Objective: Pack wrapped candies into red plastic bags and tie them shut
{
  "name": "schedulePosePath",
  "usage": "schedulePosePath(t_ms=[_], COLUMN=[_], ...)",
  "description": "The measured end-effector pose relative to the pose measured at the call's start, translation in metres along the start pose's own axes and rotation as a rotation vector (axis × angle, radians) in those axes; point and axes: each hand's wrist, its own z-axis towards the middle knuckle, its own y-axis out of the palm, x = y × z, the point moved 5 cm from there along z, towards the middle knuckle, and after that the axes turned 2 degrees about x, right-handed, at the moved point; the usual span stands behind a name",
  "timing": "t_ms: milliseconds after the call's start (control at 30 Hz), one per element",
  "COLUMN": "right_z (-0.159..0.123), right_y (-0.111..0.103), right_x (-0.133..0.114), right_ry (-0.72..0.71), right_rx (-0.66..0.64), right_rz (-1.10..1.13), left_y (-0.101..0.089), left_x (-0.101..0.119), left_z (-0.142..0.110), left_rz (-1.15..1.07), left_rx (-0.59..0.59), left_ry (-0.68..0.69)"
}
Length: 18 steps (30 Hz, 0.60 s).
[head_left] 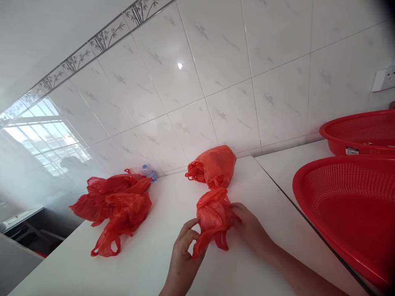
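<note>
A crumpled red plastic bag is between my two hands, just above or on the white table. My left hand pinches its lower left edge between thumb and fingers. At its right side, my right hand grips the plastic, its fingertips partly hidden by the folds. A handle strip of the bag hangs down at the bottom. Right behind it lies a bundled red plastic bag, stuffed and rounded, against the wall side. To the left spreads a loose heap of red plastic bags, one handle loop pointing toward me.
A small clear plastic bottle with a blue cap lies behind the heap. Two red perforated baskets stand at the right, beyond a seam in the white table. A tiled wall with a socket closes off the back.
</note>
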Motion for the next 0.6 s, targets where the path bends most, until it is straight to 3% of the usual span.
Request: schedulePosePath(t_ms=[167,300,433,500,600], right_z=[0.014,0.019,0.018,0.016,0.015], right_y=[-0.031,-0.045,-0.044,-0.042,-0.040], right_x=[0.018,0.020,0.015,0.013,0.011], right_ry=[0.187,0.240,0.250,0.257,0.270], right_rx=[0.124,0.150,0.112,0.084,0.049], right_rz=[0.352,0.576,0.638,0.612,0.596], left_y=[-0.002,-0.023,-0.039,-0.040,-0.032], left_x=[-0.023,-0.052,-0.074,-0.077,-0.071], left_z=[0.012,0.018,0.018,0.019,0.018], left_rz=[0.308,0.474,0.508,0.487,0.494], left_rx=[0.025,0.170,0.233,0.266,0.293], left_ry=[0.058,-0.166,-0.346,-0.309,-0.143])
